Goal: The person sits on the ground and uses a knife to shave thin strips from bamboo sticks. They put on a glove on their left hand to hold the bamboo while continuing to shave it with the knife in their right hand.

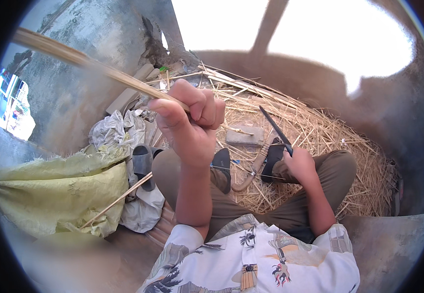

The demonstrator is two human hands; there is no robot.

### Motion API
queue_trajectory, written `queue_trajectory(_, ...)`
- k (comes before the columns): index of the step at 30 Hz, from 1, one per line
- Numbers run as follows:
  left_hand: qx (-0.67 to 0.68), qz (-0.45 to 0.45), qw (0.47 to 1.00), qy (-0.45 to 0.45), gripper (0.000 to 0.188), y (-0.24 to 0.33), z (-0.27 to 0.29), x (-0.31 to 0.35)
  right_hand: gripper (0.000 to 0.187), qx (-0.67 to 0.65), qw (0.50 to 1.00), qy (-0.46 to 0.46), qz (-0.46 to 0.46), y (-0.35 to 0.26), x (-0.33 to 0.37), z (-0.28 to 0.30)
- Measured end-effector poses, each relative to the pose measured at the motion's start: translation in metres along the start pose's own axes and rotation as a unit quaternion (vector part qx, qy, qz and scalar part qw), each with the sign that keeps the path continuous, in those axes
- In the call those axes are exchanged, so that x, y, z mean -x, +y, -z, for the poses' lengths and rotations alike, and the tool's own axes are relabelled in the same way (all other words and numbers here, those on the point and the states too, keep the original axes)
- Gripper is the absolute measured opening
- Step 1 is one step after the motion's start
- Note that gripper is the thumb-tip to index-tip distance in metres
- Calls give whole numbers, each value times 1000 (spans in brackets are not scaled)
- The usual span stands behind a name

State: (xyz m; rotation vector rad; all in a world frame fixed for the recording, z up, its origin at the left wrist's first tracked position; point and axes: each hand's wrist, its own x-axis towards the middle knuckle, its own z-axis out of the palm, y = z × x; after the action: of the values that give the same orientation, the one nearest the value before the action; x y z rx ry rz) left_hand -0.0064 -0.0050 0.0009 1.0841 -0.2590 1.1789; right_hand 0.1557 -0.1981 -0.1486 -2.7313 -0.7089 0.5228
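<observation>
My left hand (192, 117) is raised in front of me, its fingers closed around a long pale strip of split bamboo or cane (109, 74). The strip runs up to the upper left, and a thin end comes out past the fingers on the right. My right hand (299, 165) rests by my right knee, wrapped round a knife with a narrow dark blade (274, 124) that points up and away. Strip and blade are apart. Between my feet lies a curved wooden piece (259, 163), and beyond it a small grey block (244, 136).
Pale shavings and splints (348, 168) cover the floor ahead and to the right, with longer strips (251, 85) at the back. To the left are a yellow-green sack (60, 188), whitish sacking (109, 129), a dark slipper (142, 161) and a thin stick (119, 199). Walls rise around.
</observation>
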Motion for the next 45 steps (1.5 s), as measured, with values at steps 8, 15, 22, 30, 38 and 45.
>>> queue_trajectory(8,-26,-5,1000,4,65,-4,-7,3,27,-695,670,3,260,-36,50,-24)
queue_trajectory(15,-46,-4,999,21,65,-6,-5,1,33,-463,849,-197,160,-40,50,-56)
queue_trajectory(22,-52,-10,998,23,64,-5,-2,-1,32,-524,812,-19,256,-43,68,-26)
queue_trajectory(30,-50,-15,997,56,63,-8,-2,2,35,-394,886,-124,209,-45,46,-59)
queue_trajectory(38,-43,-13,997,56,63,-6,-9,3,36,-509,828,-128,195,-49,65,-7)
queue_trajectory(45,-24,-11,999,39,62,-8,-9,3,31,-369,894,-150,205,-43,42,-61)
